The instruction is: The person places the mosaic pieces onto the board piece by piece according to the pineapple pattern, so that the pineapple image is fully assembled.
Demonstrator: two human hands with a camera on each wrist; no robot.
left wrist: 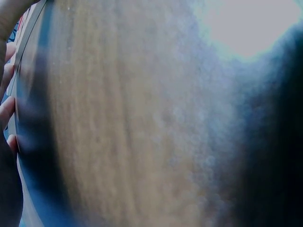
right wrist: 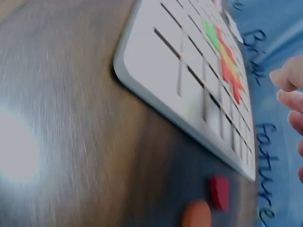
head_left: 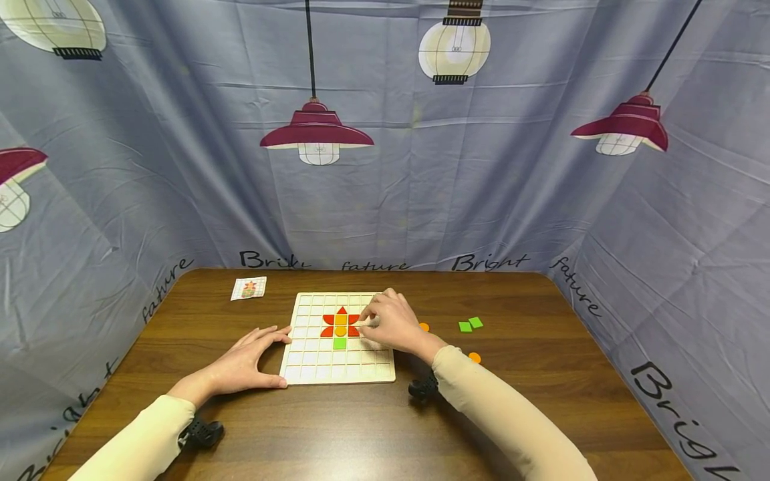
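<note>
A pale grid board (head_left: 307, 367) lies on the table, bearing a pattern of red pieces (head_left: 327, 320), yellow-orange pieces (head_left: 341, 320) and a green square (head_left: 339, 343). At the board's left edge, my left hand (head_left: 240, 366) rests with thumb and fingers spread, touching the rim; the left wrist view catches only its fingertips (left wrist: 7, 111). My right hand (head_left: 394, 324) is over the board's right half, fingertips beside the red pieces on the pattern's right. In the right wrist view its bent fingers (right wrist: 291, 99) show no piece between them.
Two green squares (head_left: 466, 327) and orange round pieces (head_left: 474, 357) lie right of the board. A red piece (right wrist: 219, 193) shows beside the board in the right wrist view. A pattern card (head_left: 248, 288) lies at the back left. A printed curtain (head_left: 385, 200) surrounds the table.
</note>
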